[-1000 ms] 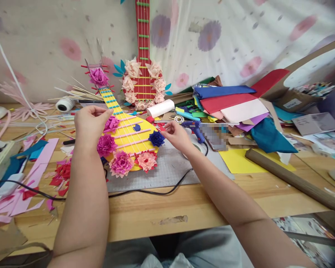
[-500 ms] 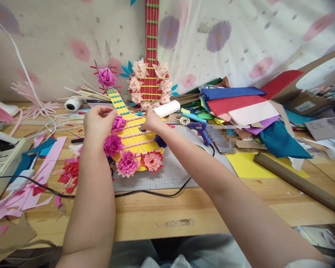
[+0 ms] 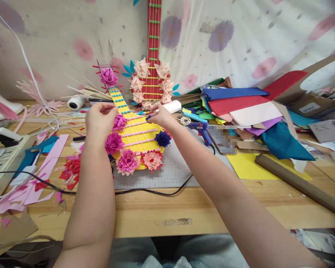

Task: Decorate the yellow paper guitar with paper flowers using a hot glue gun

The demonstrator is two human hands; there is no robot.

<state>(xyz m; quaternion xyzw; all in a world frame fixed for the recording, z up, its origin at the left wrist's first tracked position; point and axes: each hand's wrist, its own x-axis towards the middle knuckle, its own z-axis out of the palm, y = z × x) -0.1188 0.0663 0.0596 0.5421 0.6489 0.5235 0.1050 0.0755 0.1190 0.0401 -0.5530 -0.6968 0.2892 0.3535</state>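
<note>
Two bare hands work over a yellow paper guitar (image 3: pixel 138 134). The right hand (image 3: pixel 161 116) pinches a small blue paper piece (image 3: pixel 148 118) between its thumb and fingers (image 3: pixel 154 111), just above the strings where the neck meets the round body. The left hand (image 3: pixel 98 121) is at the other side of the neck. Its fingers (image 3: pixel 109 108) are curled in tight and touch the neck's edge, but I cannot tell if they hold anything.

The guitar lies flat on a grey cutting mat (image 3: pixel 171 171) on the wooden counter (image 3: pixel 184 210), with its neck pointing away to the wall. Paper flowers sit around its body. A dark blue flower (image 3: pixel 162 138) is just under the right wrist.

A blue glue gun (image 3: pixel 201 128) lies just to the right of the right hand. A black cord (image 3: pixel 145 192) runs along the front of the mat. A white roll (image 3: pixel 172 106) lies right behind the right hand.

Farther back, a red paper guitar (image 3: pixel 152 44) stands against the flowery cloth. A pile of coloured paper sheets (image 3: pixel 240 104) fills the right side, with a brown cardboard tube (image 3: pixel 298 184) in front of it. Pink and red paper scraps (image 3: pixel 69 171) lie on the left.
</note>
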